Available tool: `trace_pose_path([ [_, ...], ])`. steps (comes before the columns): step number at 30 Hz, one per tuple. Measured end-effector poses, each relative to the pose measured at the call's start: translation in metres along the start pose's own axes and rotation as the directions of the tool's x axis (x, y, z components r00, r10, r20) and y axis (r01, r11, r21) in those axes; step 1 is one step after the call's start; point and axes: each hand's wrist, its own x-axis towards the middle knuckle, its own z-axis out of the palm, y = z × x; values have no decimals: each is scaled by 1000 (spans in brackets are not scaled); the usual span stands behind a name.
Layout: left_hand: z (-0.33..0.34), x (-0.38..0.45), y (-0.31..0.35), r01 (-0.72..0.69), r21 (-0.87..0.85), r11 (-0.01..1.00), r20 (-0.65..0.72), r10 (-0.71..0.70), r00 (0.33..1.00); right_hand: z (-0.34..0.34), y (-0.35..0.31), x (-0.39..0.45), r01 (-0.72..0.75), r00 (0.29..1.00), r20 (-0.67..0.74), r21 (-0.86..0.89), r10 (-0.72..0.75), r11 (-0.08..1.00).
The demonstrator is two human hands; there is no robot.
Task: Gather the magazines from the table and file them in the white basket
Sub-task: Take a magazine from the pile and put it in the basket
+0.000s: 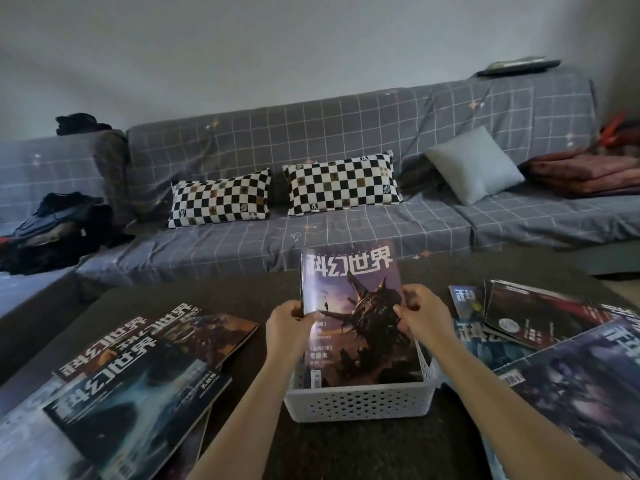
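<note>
A magazine [360, 327] with a dark spaceship cover stands upright in the white perforated basket [360, 403] on the dark table. My left hand [289, 327] grips its left edge and my right hand [419, 317] grips its right edge. Its lower end is inside the basket. Whether other magazines stand behind it is hidden. Several loose magazines [138, 382] lie overlapping on the table to the left. Another spread of magazines [540, 327] lies to the right.
The dark table [242, 299] runs from me to a grey checked sofa [346, 233]. On the sofa are two checkerboard pillows [221, 199], a grey cushion [474, 164], dark clothes [59, 230] at left and a folded red blanket [581, 174] at right.
</note>
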Motion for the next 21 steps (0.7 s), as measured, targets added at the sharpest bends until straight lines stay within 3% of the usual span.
trace_pose_path([
  [6,3,-4,-8,-35,14,999,-25,35,999,4,6,-4,9,999,-47,-48,-11,999],
  [11,5,-3,-7,-54,192,980,-51,65,997,6,5,0,68,994,-80,-141,-80,988],
  [16,5,1,-11,-57,246,968,-42,70,997,10,7,-1,77,989,-108,-236,-105,969],
  [21,11,-4,-14,-79,283,956,-87,108,990,9,13,5,35,991,-102,-422,-85,906],
])
